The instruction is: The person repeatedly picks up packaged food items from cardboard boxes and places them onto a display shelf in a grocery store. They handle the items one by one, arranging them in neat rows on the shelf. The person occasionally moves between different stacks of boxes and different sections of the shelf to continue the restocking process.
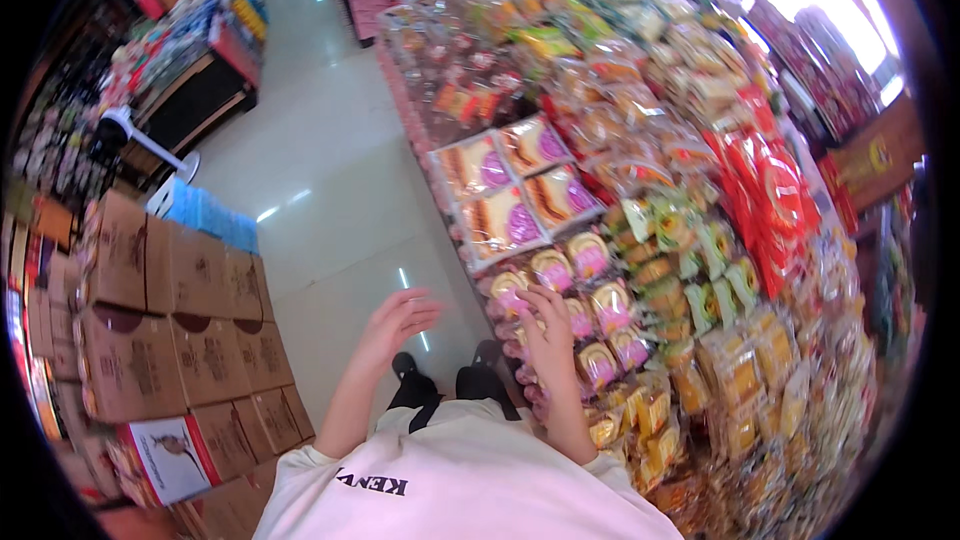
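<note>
My left hand (pixel 405 316) is raised above the tiled floor, its fingers blurred, with nothing in it. Over the near edge of the snack display, my right hand (pixel 549 316) is bent with thumb and forefinger apart. Its fingertips overlap a clear-wrapped cake roll with a pink label (pixel 508 291); whether they grip it I cannot tell. More such packs, among them one pink-labelled roll (pixel 611 304), lie in rows around this hand. Just beyond them are a white open box (pixel 480 259) and the wrapped bread slices with purple labels (pixel 484 221) inside it.
Green-labelled packs (pixel 709 240), red bags (pixel 776 187) and yellow-wrapped snacks (pixel 660 454) cover the display farther right. Stacked cardboard cartons (pixel 199 349) and a blue-wrapped bundle (pixel 202 214) stand on the left. Between them runs a tiled aisle (pixel 330 180). A white stand (pixel 161 150) is farther up.
</note>
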The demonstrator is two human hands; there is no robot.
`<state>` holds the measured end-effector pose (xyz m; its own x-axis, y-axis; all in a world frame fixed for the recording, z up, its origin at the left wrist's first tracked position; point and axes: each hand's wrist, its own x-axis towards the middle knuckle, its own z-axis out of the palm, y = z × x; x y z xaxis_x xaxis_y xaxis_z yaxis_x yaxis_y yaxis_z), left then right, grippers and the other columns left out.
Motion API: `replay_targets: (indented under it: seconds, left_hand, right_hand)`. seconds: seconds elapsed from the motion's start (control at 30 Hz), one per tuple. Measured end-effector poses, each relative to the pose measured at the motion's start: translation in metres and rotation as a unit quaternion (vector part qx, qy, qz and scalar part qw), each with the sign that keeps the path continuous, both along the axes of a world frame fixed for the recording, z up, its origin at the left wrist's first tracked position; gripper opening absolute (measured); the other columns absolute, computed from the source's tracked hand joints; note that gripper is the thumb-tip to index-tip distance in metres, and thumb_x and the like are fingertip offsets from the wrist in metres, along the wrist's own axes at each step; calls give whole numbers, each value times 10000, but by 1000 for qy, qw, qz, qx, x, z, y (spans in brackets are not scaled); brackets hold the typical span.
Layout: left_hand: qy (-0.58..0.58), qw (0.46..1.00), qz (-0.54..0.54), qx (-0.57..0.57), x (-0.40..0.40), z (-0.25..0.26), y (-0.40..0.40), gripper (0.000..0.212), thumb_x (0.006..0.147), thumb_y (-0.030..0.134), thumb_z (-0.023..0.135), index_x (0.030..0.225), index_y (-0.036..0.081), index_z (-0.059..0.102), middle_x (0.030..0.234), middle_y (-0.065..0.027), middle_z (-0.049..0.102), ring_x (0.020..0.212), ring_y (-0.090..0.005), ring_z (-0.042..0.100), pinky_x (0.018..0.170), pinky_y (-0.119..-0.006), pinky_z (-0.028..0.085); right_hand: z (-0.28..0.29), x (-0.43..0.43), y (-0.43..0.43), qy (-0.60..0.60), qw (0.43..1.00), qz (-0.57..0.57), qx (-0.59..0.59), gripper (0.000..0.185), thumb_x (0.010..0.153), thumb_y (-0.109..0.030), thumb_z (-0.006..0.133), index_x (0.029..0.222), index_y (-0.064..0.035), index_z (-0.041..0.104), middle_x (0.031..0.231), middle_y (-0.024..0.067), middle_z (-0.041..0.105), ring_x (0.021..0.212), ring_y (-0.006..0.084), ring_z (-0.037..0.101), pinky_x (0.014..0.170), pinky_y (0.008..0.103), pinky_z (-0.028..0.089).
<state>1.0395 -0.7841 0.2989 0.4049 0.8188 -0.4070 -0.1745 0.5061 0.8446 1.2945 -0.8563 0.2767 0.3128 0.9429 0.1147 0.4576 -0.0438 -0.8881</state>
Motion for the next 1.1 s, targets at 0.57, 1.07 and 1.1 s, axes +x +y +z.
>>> replay_targets:
  seconds: [0.57,1.07,1.1]
  left_hand:
    - [56,933,346,80,-287,16,-197,400,1001,238,461,1299,-28,471,1217,-196,615,1116,-238,597,988,-368,452]
    - [89,826,551,75,-460,9,-384,352,1007,234,457,1267,7,521,1164,-124,642,1049,-177,605,921,-320,460]
    - [84,818,565,73,-466,7,-391,352,1006,235,458,1268,10,526,1164,-117,646,1050,-173,606,922,-317,457]
  right_hand:
    - [-23,-233,21,125,942,304,-66,200,932,-111,577,1079,-18,675,1017,73,677,942,151,619,849,273,474]
    - [-17,-510,-51,65,859,495,-117,214,934,-139,577,1079,-42,701,988,71,662,905,153,590,819,288,462]
    - [-15,-524,-51,54,851,509,-114,205,934,-136,577,1074,-57,705,995,76,658,896,159,594,804,294,469]
